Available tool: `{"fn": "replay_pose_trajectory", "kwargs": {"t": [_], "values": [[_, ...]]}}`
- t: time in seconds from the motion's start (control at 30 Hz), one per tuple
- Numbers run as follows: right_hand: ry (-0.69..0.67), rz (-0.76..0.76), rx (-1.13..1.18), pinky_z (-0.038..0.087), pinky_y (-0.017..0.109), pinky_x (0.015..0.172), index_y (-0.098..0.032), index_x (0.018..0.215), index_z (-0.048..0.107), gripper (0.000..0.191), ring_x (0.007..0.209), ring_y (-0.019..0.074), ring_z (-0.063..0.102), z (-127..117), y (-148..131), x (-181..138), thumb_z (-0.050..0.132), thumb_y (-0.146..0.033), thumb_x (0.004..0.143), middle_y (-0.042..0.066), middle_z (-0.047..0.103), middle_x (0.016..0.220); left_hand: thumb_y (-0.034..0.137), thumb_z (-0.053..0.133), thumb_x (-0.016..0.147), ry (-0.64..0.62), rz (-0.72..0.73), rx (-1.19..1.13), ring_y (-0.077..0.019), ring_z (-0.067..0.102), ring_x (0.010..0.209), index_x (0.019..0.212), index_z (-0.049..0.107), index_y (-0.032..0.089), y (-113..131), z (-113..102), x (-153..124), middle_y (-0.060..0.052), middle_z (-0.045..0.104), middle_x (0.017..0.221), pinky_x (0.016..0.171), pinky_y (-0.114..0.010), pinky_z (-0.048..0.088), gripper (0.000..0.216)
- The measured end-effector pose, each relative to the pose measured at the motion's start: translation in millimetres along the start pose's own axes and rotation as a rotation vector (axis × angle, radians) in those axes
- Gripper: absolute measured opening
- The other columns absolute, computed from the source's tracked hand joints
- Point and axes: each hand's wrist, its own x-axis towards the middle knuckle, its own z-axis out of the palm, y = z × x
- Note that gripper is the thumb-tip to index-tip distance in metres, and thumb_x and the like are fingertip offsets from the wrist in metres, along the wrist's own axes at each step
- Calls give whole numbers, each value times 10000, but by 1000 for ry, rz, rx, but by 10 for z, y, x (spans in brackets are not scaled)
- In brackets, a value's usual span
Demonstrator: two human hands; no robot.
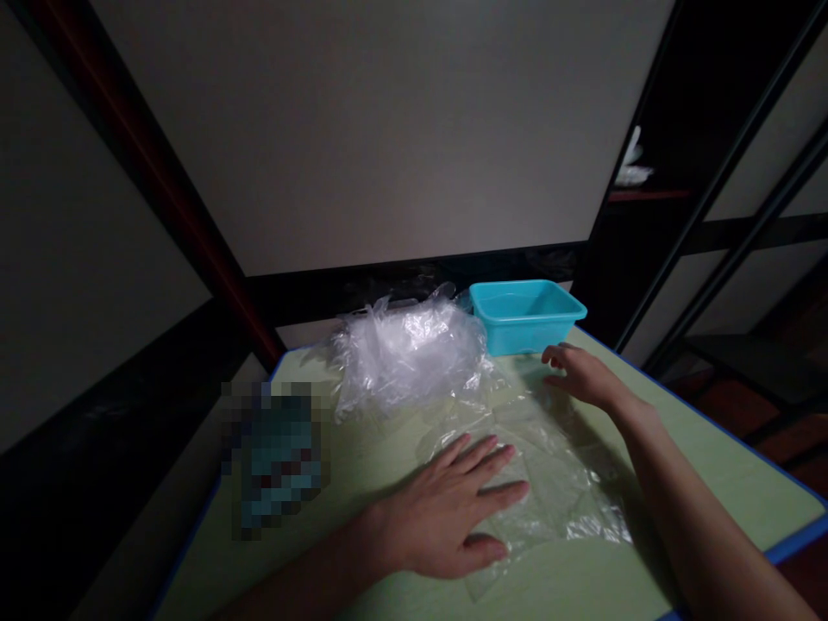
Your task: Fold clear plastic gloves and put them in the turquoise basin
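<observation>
A: What do we see at the hands?

B: Our left hand (446, 517) lies palm down, fingers spread well apart, pressed on a clear plastic sheet or bag (549, 492). We see that film reach out from beneath its fingertips toward the right hand (575, 377) and forearm.

A: And that right hand?

B: We find it farther forward, fingers loosely bent, a gap showing between them and the thumb. Whether it touches the film below, we cannot tell.

A: What stands nearest to it?

B: Just beyond its fingertips we have a turquoise plastic basin (534, 336), upright. Ahead of the left hand, touching or nearly touching the basin, we see a crumpled heap of clear plastic (414, 354).

A: Anything on the left hand's other side?

B: Well apart, to its left, we make out a blurred bluish-green item (278, 466), its details hidden by pixelation. Under both hands runs a pale green table (705, 483) edged in blue; beyond them we face a large greyish panel (401, 129).
</observation>
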Motion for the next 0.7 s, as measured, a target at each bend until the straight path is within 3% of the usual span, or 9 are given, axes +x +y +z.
{"fn": "replay_pose_trajectory", "kwargs": {"t": [0.27,0.37,0.5,0.57,0.7], "values": [[38,-138,250,471,312,698,-177,851,574,106,781,184,595,-46,-562,-64,483,-212,807,71,636,861,413,592,762,-22,-46,36,-322,50,1340,1368,259,295,-6,8,10,-35,109,1481,1062,-528,85,702],[-2,-164,325,484,291,677,-187,792,577,79,737,166,601,-119,-671,-314,507,-223,803,41,646,817,403,593,762,0,-73,45,-310,47,1343,1370,248,297,-15,31,18,-32,103,1482,1067,-514,90,708],[24,-37,371,482,285,553,-187,752,558,180,642,173,597,-152,-573,-789,448,-290,850,41,630,702,383,562,789,5,-97,52,-297,32,1345,1374,235,302,-26,52,27,-25,91,1482,1067,-507,83,675],[129,40,382,495,332,659,-185,805,575,199,736,198,604,-127,-576,-994,431,-308,867,69,645,804,385,548,800,-1,-100,50,-296,29,1345,1375,230,303,-25,47,31,-28,94,1482,1065,-508,84,662],[-10,-159,309,423,390,920,-195,1167,523,317,1077,219,525,-23,-875,-1161,365,-280,906,105,558,1191,406,526,816,-34,-82,58,-305,45,1342,1373,247,287,-17,11,21,-61,130,1473,1058,-523,90,633]]}}
